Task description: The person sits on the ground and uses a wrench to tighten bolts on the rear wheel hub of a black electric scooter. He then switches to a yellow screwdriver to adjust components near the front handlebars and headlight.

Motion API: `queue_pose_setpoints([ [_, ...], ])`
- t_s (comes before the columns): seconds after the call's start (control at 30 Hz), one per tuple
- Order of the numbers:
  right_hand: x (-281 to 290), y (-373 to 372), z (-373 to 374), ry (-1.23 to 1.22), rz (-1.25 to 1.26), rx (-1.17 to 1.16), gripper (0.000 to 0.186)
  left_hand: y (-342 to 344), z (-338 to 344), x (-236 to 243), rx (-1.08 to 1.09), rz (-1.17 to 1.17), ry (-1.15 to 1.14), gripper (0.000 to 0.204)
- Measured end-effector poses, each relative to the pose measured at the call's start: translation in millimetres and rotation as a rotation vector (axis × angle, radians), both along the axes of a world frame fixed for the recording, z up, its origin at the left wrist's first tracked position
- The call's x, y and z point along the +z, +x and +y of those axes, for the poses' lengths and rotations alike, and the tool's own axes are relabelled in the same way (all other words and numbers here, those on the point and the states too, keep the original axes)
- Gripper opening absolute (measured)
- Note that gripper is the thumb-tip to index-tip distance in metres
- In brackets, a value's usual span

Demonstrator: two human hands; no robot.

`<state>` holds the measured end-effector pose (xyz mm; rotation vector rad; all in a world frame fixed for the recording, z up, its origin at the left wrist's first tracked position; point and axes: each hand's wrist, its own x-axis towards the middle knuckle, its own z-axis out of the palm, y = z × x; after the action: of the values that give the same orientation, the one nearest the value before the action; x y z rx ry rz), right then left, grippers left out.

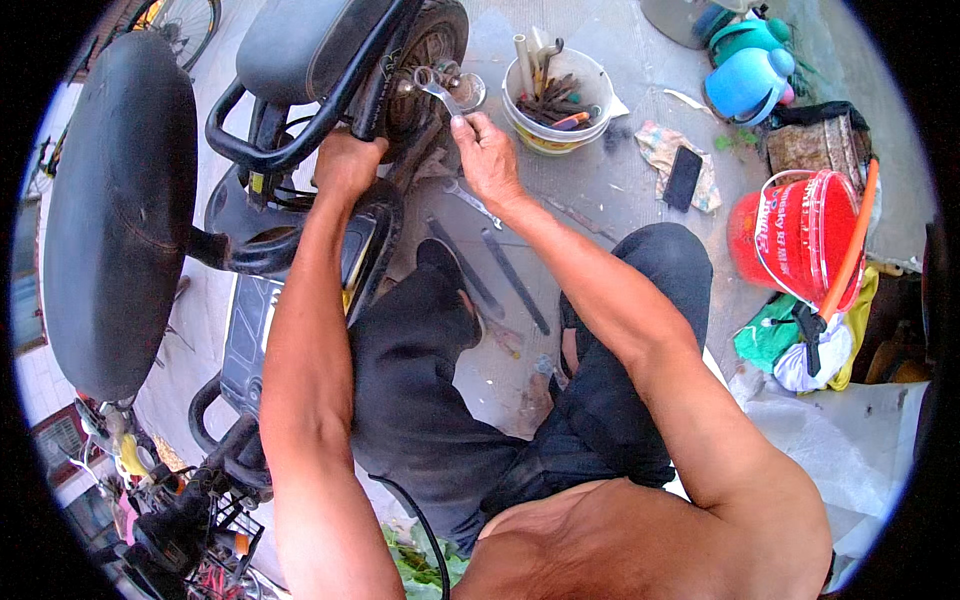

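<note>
A two-wheeled electric scooter with black seats [120, 215] stands at the left, its rear wheel [437, 40] at the top. My right hand [487, 160] is closed round the lower end of a silver wrench [442, 94]. The wrench's ring end is up by the wheel's axle; whether it sits on a nut I cannot tell. Just right of it shows a round silver metal part [469, 93]. My left hand [348, 163] is closed at the scooter's black frame [372, 95], below the rear seat, with its fingers mostly hidden.
Between my feet and the wheel lie another wrench [473, 203] and dark flat bars [515, 280]. A white bucket [555, 140] of tools stands beyond my right hand. Rightward are a phone [683, 178] on a cloth, a red bucket [790, 235] and a blue jug [745, 85].
</note>
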<state>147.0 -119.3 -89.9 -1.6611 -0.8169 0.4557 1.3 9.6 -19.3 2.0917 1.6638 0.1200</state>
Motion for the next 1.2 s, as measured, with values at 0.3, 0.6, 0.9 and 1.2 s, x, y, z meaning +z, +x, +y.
queue_pose_setpoints([
  [0.3, -6.8, -9.8, 1.3, -0.020, 0.044, 0.086, 0.037, -1.6, 2.6, -4.9, 0.010, -0.020, -0.044, 0.053],
  [0.6, -21.7, -7.6, 16.4, -0.025, -0.061, 0.089, 0.034, -2.0, 3.6, -4.4, -0.009, 0.014, -0.024, 0.056],
  [0.9, -36.0, -41.9, 27.3, 0.011, 0.178, 0.066, 0.037, 0.2, -0.5, -2.6, -0.028, -0.017, -0.001, 0.053],
  [1.2, 36.9, -84.3, 21.0, 0.119, 1.113, 0.085, 0.039, 0.1, -4.2, 1.8, -0.029, -0.017, 0.069, 0.053],
])
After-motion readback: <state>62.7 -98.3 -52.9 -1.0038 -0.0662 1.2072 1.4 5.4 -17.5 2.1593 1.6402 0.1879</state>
